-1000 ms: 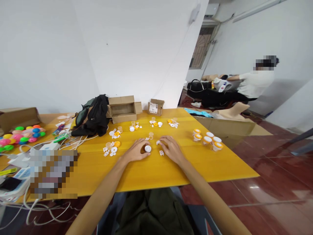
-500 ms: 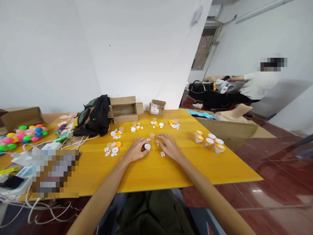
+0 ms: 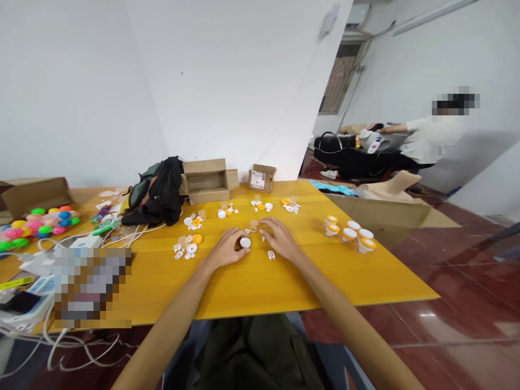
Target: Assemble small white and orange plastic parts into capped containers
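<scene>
My left hand rests on the yellow table, thumb and fingers curled round a small round white-topped part. Facing it, my right hand has its fingers apart and slightly bent, with nothing visible in its grasp. A tiny white piece lies by the right fingertips, partly covered. Closer to me sits a flat white openwork piece. Just beyond both hands stands a small clear cup, with another little white piece beside it.
Piles of white and orange parts with clear cups are spread across the table. Several jars with white or orange lids stand at right. Cardboard boxes, a black bag, cables and coloured balls surround them. A person sits far right.
My right hand's fingers have shifted very slightly away from me. The left hand keeps its hold on the white-topped part; otherwise the view has only drifted a little.
</scene>
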The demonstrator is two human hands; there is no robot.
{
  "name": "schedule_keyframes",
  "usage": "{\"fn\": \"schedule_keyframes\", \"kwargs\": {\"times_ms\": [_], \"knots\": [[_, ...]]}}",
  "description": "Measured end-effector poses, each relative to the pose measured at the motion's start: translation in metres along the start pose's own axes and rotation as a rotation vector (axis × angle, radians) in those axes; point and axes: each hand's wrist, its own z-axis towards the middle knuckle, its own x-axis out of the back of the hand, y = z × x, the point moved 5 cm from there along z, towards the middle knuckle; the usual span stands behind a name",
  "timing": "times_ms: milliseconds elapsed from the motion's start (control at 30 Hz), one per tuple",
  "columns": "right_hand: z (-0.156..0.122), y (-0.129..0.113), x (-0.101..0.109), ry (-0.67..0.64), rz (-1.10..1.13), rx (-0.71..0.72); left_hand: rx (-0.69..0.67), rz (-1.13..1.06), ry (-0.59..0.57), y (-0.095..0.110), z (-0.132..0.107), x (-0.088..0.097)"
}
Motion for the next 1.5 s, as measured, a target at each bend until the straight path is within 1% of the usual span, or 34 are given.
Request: {"fn": "schedule_keyframes", "kwargs": {"times_ms": [133, 267, 367, 467, 600, 733, 833, 933, 1000, 1067, 1167, 1267, 1367, 1500], "knots": [[-0.012, 0.010, 0.006, -0.068, -0.002, 0.009, 0.005, 0.017, -0.011, 0.000, 0.001, -0.001], [-0.017, 0.011, 0.006, -0.131, -0.003, 0.048, -0.003, 0.031, -0.024, 0.001, 0.001, -0.001], [-0.017, 0.007, 0.007, -0.142, 0.007, 0.071, -0.005, 0.028, -0.022, 0.002, 0.001, 0.000], [-0.016, 0.004, 0.009, -0.114, 0.060, 0.069, -0.013, 0.027, -0.007, 0.003, 0.001, 0.001], [-0.016, 0.005, 0.014, -0.034, 0.209, -0.011, -0.027, 0.039, 0.017, 0.007, -0.001, 0.004], [-0.015, 0.013, 0.014, 0.049, 0.398, -0.182, -0.058, 0.088, 0.092, 0.021, -0.003, 0.007], [-0.015, 0.020, 0.012, 0.101, 0.570, -0.311, -0.124, 0.138, 0.087, 0.038, -0.002, -0.002], [-0.016, 0.025, 0.011, 0.116, 0.710, -0.398, -0.214, 0.206, -0.015, 0.052, 0.002, -0.019], [-0.017, 0.024, 0.010, 0.115, 0.777, -0.426, -0.250, 0.254, -0.080, 0.056, 0.005, -0.029], [-0.018, 0.023, 0.009, 0.120, 0.825, -0.444, -0.276, 0.289, -0.118, 0.057, 0.006, -0.034], [-0.017, 0.020, 0.007, 0.143, 0.843, -0.459, -0.294, 0.324, -0.114, 0.055, 0.006, -0.035], [-0.015, 0.019, 0.007, 0.170, 0.807, -0.444, -0.308, 0.356, -0.096, 0.057, 0.005, -0.032], [-0.014, 0.022, 0.008, 0.194, 0.778, -0.448, -0.367, 0.398, -0.111, 0.068, 0.006, -0.035], [-0.018, 0.030, 0.008, 0.237, 0.780, -0.511, -0.481, 0.439, -0.188, 0.086, 0.012, -0.051]]}}
